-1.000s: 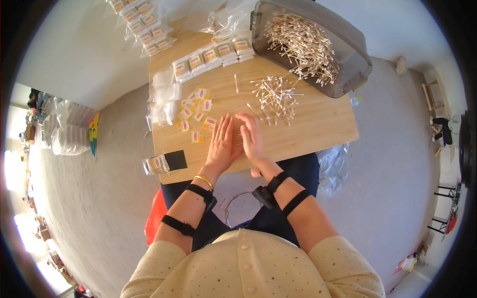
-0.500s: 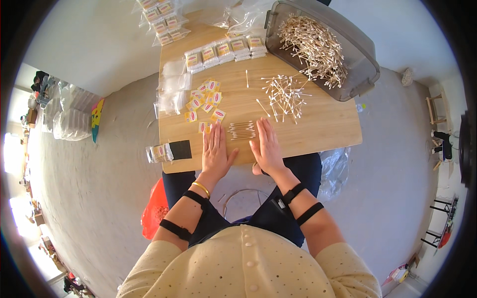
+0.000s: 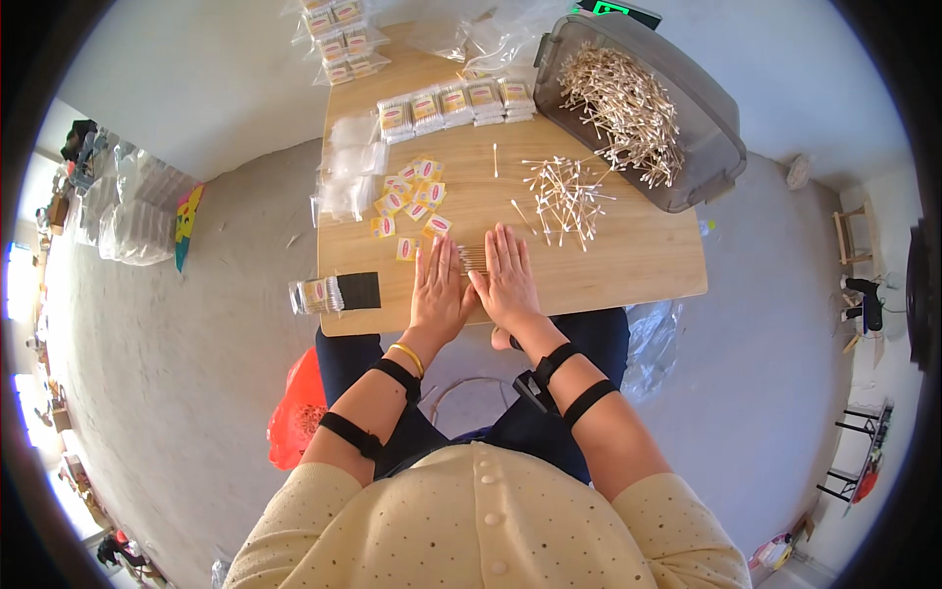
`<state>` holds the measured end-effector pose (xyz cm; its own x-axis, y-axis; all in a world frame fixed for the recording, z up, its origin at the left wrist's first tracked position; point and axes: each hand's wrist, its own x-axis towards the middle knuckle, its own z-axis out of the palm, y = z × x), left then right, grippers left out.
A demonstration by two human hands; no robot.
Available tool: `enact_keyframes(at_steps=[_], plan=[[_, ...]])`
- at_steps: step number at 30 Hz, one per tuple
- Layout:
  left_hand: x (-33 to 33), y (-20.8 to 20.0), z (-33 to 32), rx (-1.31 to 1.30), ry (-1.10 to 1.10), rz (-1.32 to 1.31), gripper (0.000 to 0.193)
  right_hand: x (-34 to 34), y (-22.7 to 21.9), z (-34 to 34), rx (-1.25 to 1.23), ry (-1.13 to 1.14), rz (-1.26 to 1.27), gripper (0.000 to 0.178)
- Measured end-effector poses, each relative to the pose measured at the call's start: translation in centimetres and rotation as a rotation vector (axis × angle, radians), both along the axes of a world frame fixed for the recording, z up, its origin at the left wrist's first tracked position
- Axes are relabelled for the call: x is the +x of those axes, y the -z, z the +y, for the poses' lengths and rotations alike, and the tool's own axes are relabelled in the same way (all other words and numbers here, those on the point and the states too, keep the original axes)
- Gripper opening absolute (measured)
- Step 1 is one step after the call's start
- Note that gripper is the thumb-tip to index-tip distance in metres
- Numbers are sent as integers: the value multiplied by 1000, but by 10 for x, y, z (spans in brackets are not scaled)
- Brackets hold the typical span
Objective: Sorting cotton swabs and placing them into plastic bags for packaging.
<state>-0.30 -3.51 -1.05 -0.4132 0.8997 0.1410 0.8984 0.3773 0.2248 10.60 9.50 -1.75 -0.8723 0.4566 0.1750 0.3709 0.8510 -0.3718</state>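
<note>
A row of cotton swabs (image 3: pixel 474 258) lies side by side on the wooden table (image 3: pixel 628 265). My left hand (image 3: pixel 442 293) rests flat along its left end, fingers stretched out. Against the right end lies my right hand (image 3: pixel 509 287), also flat with straight fingers. Both hands cover the swabs' tips, so only the middle of the row shows. My thumbs nearly meet below it. Just beyond my left fingertips are several yellow-and-white cards (image 3: pixel 420 196). A loose pile of swabs (image 3: pixel 567 199) is spread farther off to the right.
A grey bin (image 3: pixel 713 118) of swabs leans at the far right. Filled swab packs (image 3: pixel 453 103) line the back, and clear bags (image 3: pixel 348 167) lie at the left. A pack of swabs (image 3: pixel 316 294) sits by a black strip (image 3: pixel 359 291) at the near left edge.
My hands have come closer together, now covering both ends of the swab row. The view has shifted slightly. The pile and cards look unchanged.
</note>
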Motion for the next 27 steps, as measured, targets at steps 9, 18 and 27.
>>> enact_keyframes(at_steps=[9, 18, 27], plan=[[1, -8, 3, 32, 33, -59, 70, -2, 3, 0, 49, 20, -39, 77], [-25, -21, -13, 111, 34, -112, 76, 6, 2, 10, -86, -1, 135, 73], [-31, -13, -34, 179, 17, -144, 63, 31, -29, -12, -124, -90, 123, 53]])
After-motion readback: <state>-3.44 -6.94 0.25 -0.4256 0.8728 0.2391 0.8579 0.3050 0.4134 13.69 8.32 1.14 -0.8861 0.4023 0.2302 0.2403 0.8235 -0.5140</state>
